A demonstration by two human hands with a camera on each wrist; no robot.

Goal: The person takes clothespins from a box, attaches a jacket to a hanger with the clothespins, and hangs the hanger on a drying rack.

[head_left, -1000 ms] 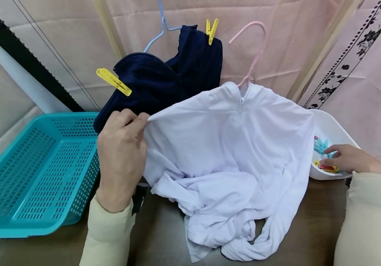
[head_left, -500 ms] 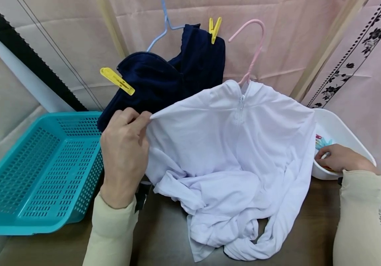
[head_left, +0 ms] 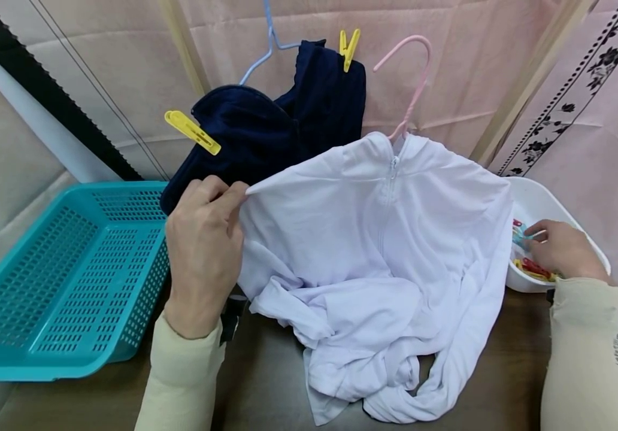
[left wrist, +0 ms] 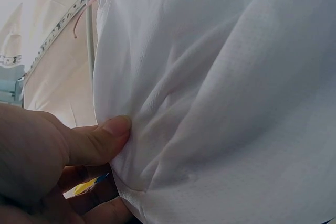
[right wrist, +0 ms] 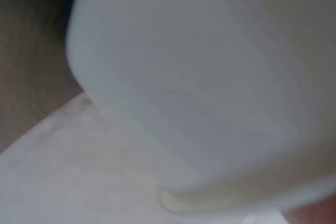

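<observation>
A white zip-neck top (head_left: pixel 336 215) hangs on a pink hanger (head_left: pixel 417 90), its lower part bunched on the table. My left hand (head_left: pixel 203 251) pinches the top's left shoulder edge. In the left wrist view, the thumb (left wrist: pixel 107 137) presses on the white cloth with the fingers behind it. My right hand (head_left: pixel 565 248) is inside the white basin (head_left: pixel 548 200) at the right, over red, yellow and light-blue clothespins (head_left: pixel 535 269). Its fingertips are by a light-blue clothespin; whether they grip it is unclear. The right wrist view shows only the blurred basin wall (right wrist: pixel 178 77).
Behind the white top, a navy garment (head_left: pixel 244 131) hangs on a blue hanger (head_left: pixel 269 42), with yellow clothespins (head_left: pixel 193 133) at both shoulders. A turquoise basket (head_left: pixel 77 281) stands at the left on the brown table (head_left: pixel 266 383). Pink cloth (head_left: pixel 481 66) hangs behind.
My right hand reached left and down into the basin among the clothespins, then rose slightly, uncovering red and yellow ones. My left hand keeps its pinch on the white top.
</observation>
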